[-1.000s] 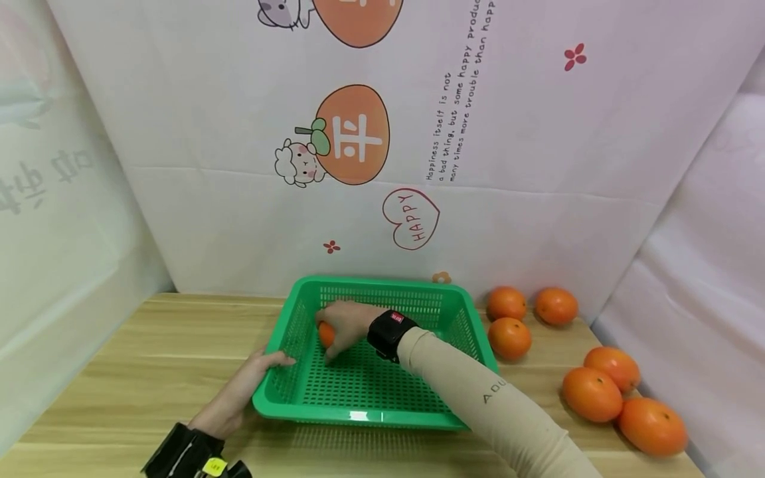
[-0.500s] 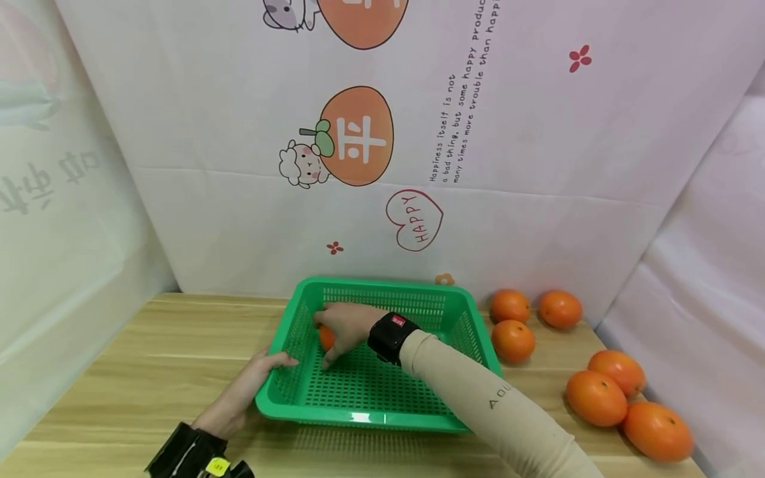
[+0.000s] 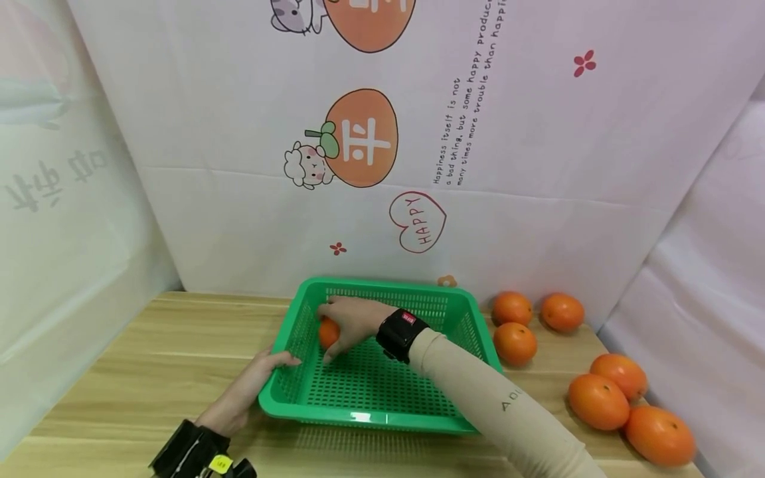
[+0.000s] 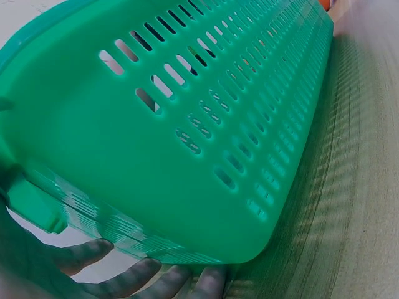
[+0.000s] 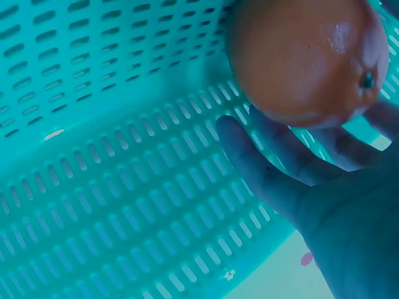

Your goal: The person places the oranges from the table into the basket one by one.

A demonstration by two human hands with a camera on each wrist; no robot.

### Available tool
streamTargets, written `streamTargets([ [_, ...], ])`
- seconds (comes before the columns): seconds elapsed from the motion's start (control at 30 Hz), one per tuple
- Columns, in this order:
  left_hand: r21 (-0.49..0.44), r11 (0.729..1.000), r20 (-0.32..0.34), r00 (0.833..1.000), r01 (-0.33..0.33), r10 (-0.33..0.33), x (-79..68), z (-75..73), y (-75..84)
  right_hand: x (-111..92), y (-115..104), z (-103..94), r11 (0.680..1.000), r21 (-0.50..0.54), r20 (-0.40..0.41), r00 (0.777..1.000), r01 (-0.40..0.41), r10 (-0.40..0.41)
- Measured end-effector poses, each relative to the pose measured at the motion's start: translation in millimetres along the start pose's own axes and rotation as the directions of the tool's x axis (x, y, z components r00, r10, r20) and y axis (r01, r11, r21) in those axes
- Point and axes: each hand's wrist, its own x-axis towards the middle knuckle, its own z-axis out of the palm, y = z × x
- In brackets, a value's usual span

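Note:
A green plastic basket [image 3: 430, 419] with slotted walls stands on the wooden table. My left hand [image 3: 254, 380] grips its left rim, thumb over the top; the left wrist view shows the fingers [image 4: 140, 269] along the outside wall. Inside, near the left end, one orange [image 3: 328, 333] sits close to the basket floor. My right hand [image 3: 357, 322] reaches in over it, the back of the hand hiding part of the fruit. In the right wrist view the fingers lie loosely extended behind the orange [image 5: 305, 62], while the thumb stands apart from it.
Three oranges [image 3: 515, 344] lie just right of the basket at the back. Three more oranges [image 3: 599, 401] cluster nearer the table's right edge. A printed white cloth [image 3: 287, 232] hangs close behind the basket, with more cloth at both sides.
My right hand has drawn slightly right, and more of the orange shows beside it. The left hand stays on the rim. The whole scene has shifted a little rightward in the head view.

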Motion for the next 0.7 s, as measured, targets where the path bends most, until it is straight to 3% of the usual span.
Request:
streamTargets([
  [0.7,-0.032,0.999,-0.019,1.0,0.018,-0.019,-0.9,4.6,2.9,-31.0,14.6,-24.3,0.995,0.087,-0.058,0.997,-0.043,0.048],
])
